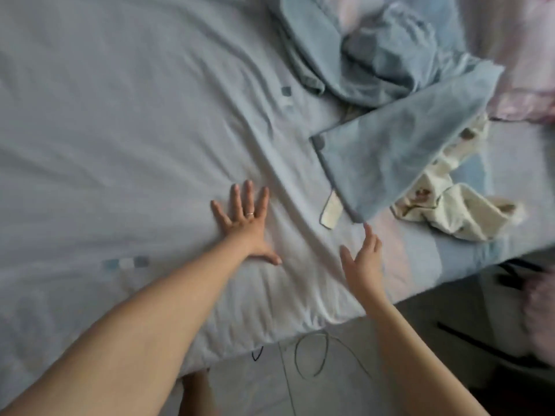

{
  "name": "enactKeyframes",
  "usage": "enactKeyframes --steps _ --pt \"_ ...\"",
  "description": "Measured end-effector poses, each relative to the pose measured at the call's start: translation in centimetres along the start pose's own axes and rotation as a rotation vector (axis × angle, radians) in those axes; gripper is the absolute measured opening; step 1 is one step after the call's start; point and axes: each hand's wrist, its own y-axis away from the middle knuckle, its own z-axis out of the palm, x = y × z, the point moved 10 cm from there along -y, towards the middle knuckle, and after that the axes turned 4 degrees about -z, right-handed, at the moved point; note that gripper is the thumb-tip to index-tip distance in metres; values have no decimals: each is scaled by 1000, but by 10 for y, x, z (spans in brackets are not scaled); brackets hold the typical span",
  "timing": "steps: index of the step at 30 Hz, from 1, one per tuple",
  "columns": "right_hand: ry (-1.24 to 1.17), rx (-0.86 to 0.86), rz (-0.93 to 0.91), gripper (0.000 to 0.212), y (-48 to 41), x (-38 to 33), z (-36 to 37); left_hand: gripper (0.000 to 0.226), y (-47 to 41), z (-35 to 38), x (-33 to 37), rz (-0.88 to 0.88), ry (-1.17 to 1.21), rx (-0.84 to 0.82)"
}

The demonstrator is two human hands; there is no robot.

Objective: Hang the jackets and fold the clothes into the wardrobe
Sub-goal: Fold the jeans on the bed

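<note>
- Head view, work surface: a bed covered in a pale blue-grey sheet fills most of the frame. Its near edge runs across the lower right, with floor below it.
- Head view, task item: a blue garment with darker piped edges lies on the right part of the bed. Its crumpled bulk is toward the far right. One flat panel extends from there down to a pointed corner near the bed's near edge.
- Head view, second item: a cream patterned garment lies bunched just right of that panel and partly under it.
- Head view, left hand: palm down on the bare sheet, fingers straight and spread, gripping nothing. It is well apart from the blue garment.
- Head view, right hand: raised on edge, fingers straight and loosely extended, gripping nothing. The leading fingertip is just beside the panel's near corner; whether they touch cannot be determined.
- Governing relation: the blue garment lies ahead and to the right of the right hand. The panel's long axis runs from the near corner diagonally up and right toward the bulk. The right hand is clearly the nearer one.
- Assessment: the corner is the likely first pick-up point. Drawing it along that diagonal toward the open sheet at left would probably give room to spread the garment.
- Wardrobe: not in view.
</note>
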Motion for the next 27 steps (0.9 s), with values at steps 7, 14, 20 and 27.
enactKeyframes --steps 7,14,20,27 --pt "-609 61 453 66 -113 74 -4 164 -13 12 11 -78 -71 -38" --pt "-681 103 342 35 -74 18 19 149 -10 2 16 -74 -45 6" --pt "-413 -130 -56 39 24 -50 82 90 12 -30 -7 55 702 200" --pt "-78 -804 -361 48 175 -135 214 65 104 27 -122 -148 907 161"
